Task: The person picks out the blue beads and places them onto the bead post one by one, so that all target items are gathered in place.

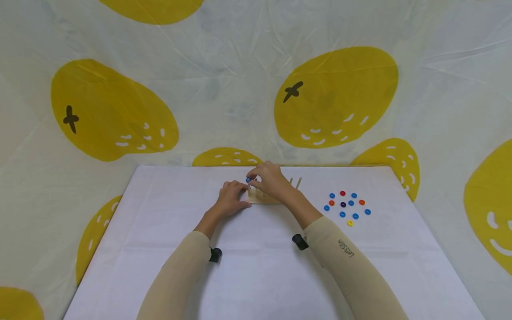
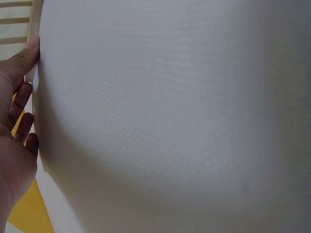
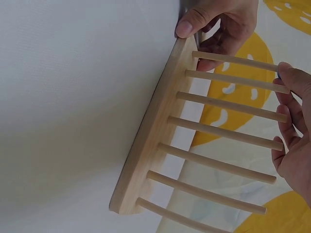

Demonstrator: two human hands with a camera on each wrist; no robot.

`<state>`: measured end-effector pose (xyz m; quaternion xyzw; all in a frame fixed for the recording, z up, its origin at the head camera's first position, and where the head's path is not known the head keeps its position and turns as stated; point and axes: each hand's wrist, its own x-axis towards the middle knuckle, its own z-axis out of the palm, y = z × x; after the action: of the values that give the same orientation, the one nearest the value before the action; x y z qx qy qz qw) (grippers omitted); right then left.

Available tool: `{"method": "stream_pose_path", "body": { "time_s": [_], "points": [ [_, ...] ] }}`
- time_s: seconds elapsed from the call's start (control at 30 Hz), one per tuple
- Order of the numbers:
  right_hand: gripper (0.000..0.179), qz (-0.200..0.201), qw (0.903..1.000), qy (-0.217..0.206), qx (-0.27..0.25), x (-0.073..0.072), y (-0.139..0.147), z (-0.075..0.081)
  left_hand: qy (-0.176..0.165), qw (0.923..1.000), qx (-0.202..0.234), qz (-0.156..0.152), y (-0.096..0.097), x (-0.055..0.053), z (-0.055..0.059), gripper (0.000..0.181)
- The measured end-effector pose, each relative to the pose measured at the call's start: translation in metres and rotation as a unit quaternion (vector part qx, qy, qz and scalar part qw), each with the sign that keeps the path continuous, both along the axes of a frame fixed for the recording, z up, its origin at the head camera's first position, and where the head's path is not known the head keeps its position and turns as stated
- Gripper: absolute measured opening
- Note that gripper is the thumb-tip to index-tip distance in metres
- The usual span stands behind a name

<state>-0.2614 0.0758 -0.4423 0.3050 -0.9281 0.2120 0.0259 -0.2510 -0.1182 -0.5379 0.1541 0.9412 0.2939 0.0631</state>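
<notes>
A wooden peg rack (image 1: 264, 200) stands near the far edge of the table, a flat base with a row of upright pegs, best seen in the right wrist view. The left hand (image 1: 230, 199) holds the left end of its base (image 3: 150, 126), thumb on the near side and fingers behind. With thumb and fingertips the right hand (image 1: 271, 178) pinches a small blue ring bead (image 1: 248, 180) at the top of the leftmost peg (image 3: 238, 60). Whether the bead is threaded on that peg is hidden by the fingers. In the right wrist view, the pegs' shafts appear bare.
Several loose ring beads in blue, red (image 1: 342, 193), orange (image 1: 362, 202), dark purple (image 1: 343, 204) and yellow (image 1: 350, 223) lie scattered to the right of the rack. A white cloth covers the table (image 1: 256, 275). Behind hangs a fabric backdrop (image 1: 232, 89) with yellow fruit shapes.
</notes>
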Motion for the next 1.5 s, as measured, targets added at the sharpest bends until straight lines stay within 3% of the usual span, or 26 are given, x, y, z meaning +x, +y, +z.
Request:
{"method": "stream_pose_path", "body": {
  "time_s": [0.8, 1.0, 1.5],
  "points": [
    [0.024, -0.007, 0.9998, 0.013, -0.017, 0.005, 0.012, -0.003, -0.014, 0.9998, -0.009, 0.009, 0.002, 0.001, -0.001, 0.057],
    [0.026, 0.008, 0.9975, 0.031, -0.062, 0.012, 0.03, 0.006, -0.016, 0.9997, -0.015, 0.008, 0.002, 0.001, 0.001, 0.058],
    [0.029, -0.019, 0.995, 0.036, -0.091, 0.039, 0.092, 0.016, -0.015, 0.9997, -0.013, 0.015, 0.003, 0.0, -0.003, 0.06]
  ]
}}
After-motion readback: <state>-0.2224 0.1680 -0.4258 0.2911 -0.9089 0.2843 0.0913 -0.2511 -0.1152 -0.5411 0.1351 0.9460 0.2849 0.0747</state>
